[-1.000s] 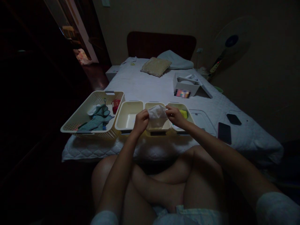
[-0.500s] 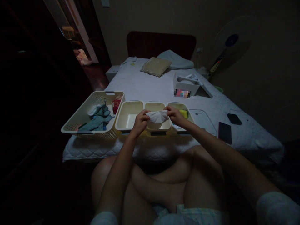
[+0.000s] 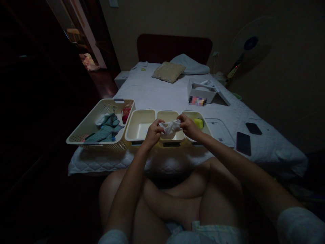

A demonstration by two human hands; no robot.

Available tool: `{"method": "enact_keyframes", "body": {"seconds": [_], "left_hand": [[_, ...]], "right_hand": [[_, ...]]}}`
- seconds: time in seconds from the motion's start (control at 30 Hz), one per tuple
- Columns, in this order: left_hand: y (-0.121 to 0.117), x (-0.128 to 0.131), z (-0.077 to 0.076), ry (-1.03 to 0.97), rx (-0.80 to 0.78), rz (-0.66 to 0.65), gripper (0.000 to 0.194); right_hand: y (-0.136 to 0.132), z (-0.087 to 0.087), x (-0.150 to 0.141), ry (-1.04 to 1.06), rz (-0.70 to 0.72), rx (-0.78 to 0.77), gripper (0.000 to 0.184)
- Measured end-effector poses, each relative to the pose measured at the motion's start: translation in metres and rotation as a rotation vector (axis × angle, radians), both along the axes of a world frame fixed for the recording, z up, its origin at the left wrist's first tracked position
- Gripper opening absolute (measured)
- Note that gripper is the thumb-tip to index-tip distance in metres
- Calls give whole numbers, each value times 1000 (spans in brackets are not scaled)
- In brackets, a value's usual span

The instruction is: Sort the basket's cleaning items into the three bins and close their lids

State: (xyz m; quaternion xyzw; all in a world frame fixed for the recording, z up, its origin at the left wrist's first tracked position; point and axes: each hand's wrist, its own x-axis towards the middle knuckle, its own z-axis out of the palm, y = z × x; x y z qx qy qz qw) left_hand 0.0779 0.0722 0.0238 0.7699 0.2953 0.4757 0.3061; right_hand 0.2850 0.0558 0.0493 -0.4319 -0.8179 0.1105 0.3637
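A small white cloth (image 3: 170,127) is stretched between my two hands above the middle cream bin (image 3: 175,136); which garment it is I cannot tell. My left hand (image 3: 153,131) pinches its left end, and my right hand (image 3: 187,126) pinches the right end. Left of my hands stands a wider cream bin (image 3: 135,123). Under my right wrist is another cream bin (image 3: 186,113) with a yellow item (image 3: 198,123) inside. The big perforated basket (image 3: 76,135) at the left holds grey-green cloth (image 3: 104,133) and a red item (image 3: 125,115).
Everything stands on a white quilted bed (image 3: 157,91). A clear lid (image 3: 219,130) lies right of the bins, with two dark phones (image 3: 243,143) beyond it. Farther back are an open white box (image 3: 200,93) and a beige cushion (image 3: 169,72). A fan (image 3: 251,44) stands at the right.
The white cloth has been drawn up and bunched between my hands, where before it hung lower over the middle bin. Both hands have shifted only slightly and keep their pinch on it.
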Motion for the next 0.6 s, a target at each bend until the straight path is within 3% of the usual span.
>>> {"method": "enact_keyframes", "body": {"seconds": [0.23,0.43,0.6], "left_hand": [[-7,1,4,168,86,111,19],[-13,2,7,152,77,152,16],[-9,1,2,113,69,130,20]], "right_hand": [[-5,1,-5,58,-151,-31,17],[-1,-3,-1,60,-44,64,17],[-1,-3,1,76,4,66,29]]}}
